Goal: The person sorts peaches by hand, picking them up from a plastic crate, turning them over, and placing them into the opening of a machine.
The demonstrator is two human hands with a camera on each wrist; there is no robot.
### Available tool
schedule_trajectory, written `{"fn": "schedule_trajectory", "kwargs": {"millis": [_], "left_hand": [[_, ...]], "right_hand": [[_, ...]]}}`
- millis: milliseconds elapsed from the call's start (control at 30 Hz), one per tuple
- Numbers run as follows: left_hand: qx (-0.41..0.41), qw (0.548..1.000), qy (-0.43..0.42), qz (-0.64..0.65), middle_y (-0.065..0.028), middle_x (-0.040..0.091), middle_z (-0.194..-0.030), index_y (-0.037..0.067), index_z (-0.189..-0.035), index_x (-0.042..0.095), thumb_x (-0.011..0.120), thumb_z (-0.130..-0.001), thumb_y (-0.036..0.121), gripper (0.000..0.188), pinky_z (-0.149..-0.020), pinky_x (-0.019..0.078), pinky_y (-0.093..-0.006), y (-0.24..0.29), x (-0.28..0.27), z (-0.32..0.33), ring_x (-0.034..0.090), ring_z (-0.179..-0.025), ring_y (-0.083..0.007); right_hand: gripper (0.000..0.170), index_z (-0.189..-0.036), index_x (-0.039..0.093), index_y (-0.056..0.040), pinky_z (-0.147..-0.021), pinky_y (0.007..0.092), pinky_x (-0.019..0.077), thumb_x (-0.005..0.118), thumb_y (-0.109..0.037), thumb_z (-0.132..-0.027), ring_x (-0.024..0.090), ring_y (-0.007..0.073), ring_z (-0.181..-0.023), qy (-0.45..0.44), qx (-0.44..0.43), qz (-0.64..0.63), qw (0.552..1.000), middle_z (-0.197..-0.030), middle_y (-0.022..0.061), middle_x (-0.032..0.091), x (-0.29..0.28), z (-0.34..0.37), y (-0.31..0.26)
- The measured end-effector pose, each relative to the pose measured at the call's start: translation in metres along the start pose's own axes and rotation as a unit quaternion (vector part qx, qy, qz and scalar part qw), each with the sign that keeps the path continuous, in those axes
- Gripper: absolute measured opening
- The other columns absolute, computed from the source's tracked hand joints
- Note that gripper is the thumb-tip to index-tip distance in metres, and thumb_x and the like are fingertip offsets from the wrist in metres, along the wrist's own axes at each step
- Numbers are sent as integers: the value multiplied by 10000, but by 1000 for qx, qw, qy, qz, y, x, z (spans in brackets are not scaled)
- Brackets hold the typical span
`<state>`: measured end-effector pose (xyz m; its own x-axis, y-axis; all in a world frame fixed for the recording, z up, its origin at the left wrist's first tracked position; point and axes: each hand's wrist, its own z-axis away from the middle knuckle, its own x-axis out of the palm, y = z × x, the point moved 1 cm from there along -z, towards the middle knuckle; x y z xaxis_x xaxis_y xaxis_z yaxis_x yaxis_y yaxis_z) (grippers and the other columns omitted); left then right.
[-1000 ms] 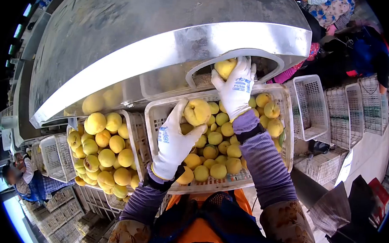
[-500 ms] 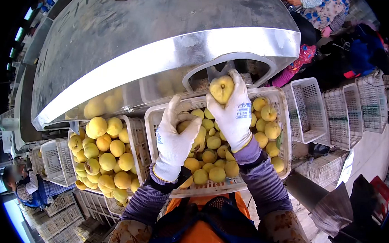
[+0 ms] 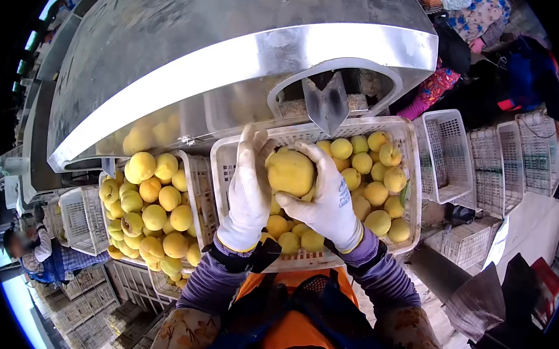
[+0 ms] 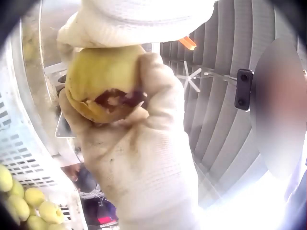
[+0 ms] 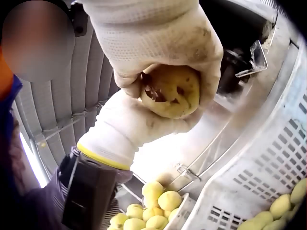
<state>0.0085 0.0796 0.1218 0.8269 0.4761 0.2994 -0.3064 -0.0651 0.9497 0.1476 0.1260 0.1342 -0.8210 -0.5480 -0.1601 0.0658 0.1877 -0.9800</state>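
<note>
A yellow fruit [image 3: 290,172] is in my right hand [image 3: 329,200], thumb and fingers curled round it, above a white crate [image 3: 413,183] of similar fruit. My left hand [image 3: 247,195] stands along the fruit's left side, its fingers fairly straight. A dark, broken patch shows on the fruit [image 4: 105,86] in the left wrist view, where the right hand [image 4: 144,139] grips it from below and the left hand [image 4: 139,21] lies against its top. In the right wrist view, the fruit [image 5: 172,91] sits between the right hand [image 5: 158,43] and left hand [image 5: 124,122].
A metal machine [image 3: 238,18] arches above the crate, with a V-shaped metal piece [image 3: 327,104] in its opening. Another fruit-filled crate [image 3: 195,188] stands at left. More crates [image 3: 447,156] are at right. People are at the upper right and far left.
My right hand has come down and left from the machine's opening with a fruit, close to the left hand. The fruit held earlier in my left hand is no longer visible there.
</note>
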Motion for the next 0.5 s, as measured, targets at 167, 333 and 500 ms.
{"fn": "schedule_trajectory", "kwargs": {"millis": [167,333,500], "left_hand": [[22,985,-157,-72,-192,465,-1488,-79,-1469,406,249,-1120,287,530,-1173,333,-357,7,2,22,445,-1382,-239],[-36,983,-178,8,-197,358,-1565,-57,-1539,269,277,-1098,460,680,-1198,280,-378,16,23,10,377,-1433,-262],[-68,994,-84,-8,-196,218,-1620,43,-1597,152,330,-1009,688,892,-1191,218,-530,-11,3,5,229,-1495,-314]], "right_hand": [[945,-1425,404,17,-1088,418,426,891,-166,-636,527,370,-1271,86,-130,167,974,-1375,226,514,-10,5,0],[922,-1402,454,10,-1080,420,444,899,-168,-614,555,367,-1268,94,-138,195,966,-1358,228,552,-18,-9,-9],[785,-1331,484,35,-1103,504,388,840,-265,-699,543,435,-1239,217,-97,282,929,-1302,264,565,-27,-71,58]]}}
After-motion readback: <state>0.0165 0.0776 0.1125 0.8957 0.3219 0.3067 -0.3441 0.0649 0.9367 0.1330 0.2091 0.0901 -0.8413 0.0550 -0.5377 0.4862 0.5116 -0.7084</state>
